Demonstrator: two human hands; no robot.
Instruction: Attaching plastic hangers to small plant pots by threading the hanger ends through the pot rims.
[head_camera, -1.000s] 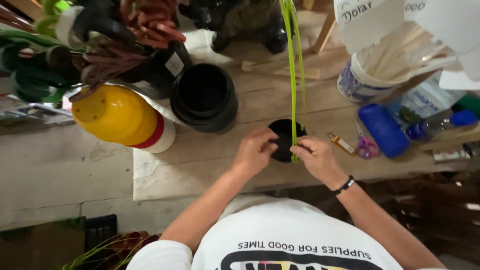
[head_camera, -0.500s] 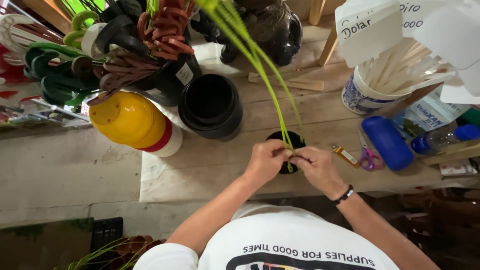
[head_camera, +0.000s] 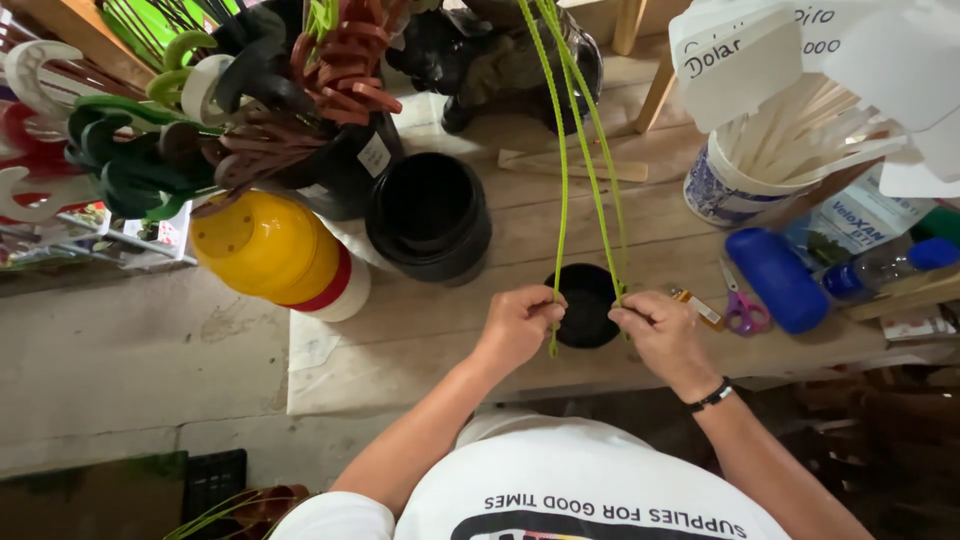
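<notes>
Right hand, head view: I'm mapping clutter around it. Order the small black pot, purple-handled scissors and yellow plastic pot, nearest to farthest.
From the right hand:
1. Small black pot, just to its left.
2. Purple-handled scissors, to its right.
3. Yellow plastic pot, far left.

Lime-green plastic hanger straps (head_camera: 565, 150): thin, notched strands running up out of frame, fanned slightly, lower ends pinched just above pot. Small black round pot (head_camera: 585, 305): upright, open mouth up, resting on wooden bench near its front edge.
</notes>
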